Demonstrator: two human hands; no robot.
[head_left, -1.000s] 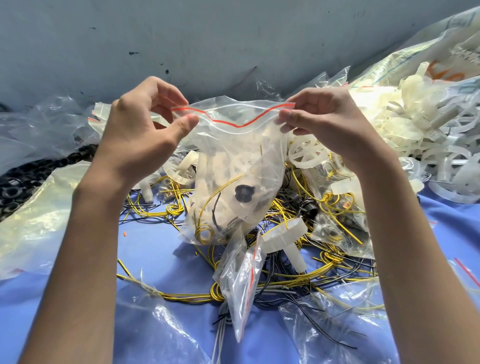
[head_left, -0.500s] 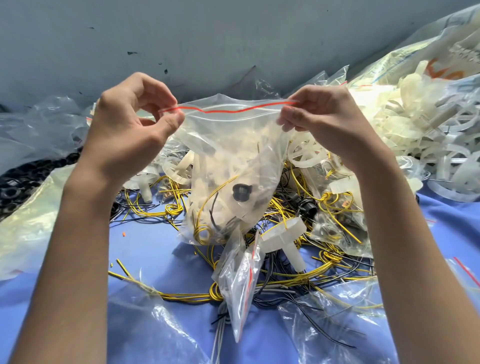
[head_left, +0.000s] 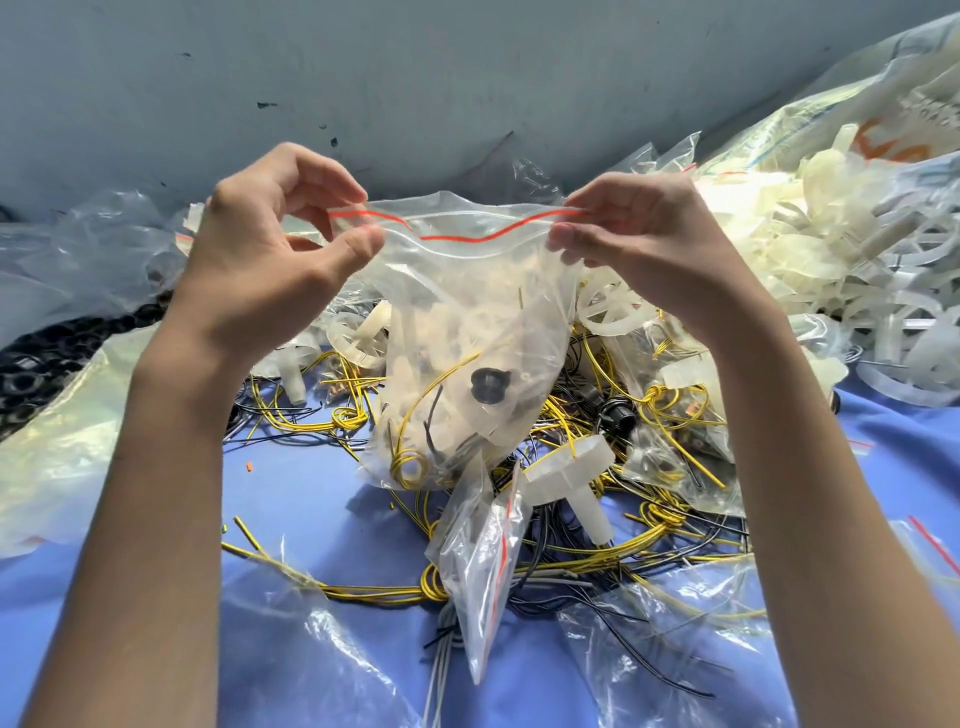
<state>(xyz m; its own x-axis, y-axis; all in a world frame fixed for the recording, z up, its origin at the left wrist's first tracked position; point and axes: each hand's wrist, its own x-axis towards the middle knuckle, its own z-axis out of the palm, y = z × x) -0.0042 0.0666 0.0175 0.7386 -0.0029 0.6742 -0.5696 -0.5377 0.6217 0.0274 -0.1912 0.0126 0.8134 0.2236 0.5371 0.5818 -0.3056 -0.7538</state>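
- My left hand (head_left: 260, 270) pinches the left top corner of the clear red-striped zip bag (head_left: 467, 322).
- My right hand (head_left: 639, 249) pinches its right corner.
- The bag hangs above the blue surface (head_left: 311, 499), over tangled yellow wires (head_left: 571, 551).

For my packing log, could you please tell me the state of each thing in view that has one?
zip bag: filled with parts, held up, mouth apparently not sealed across the middle.
left hand: pinches the bag's left top corner.
right hand: pinches its right top corner.
yellow wires: loose, tangled.
small bag: lying on the wires, looks empty.
white plastic part: loose, on its side.
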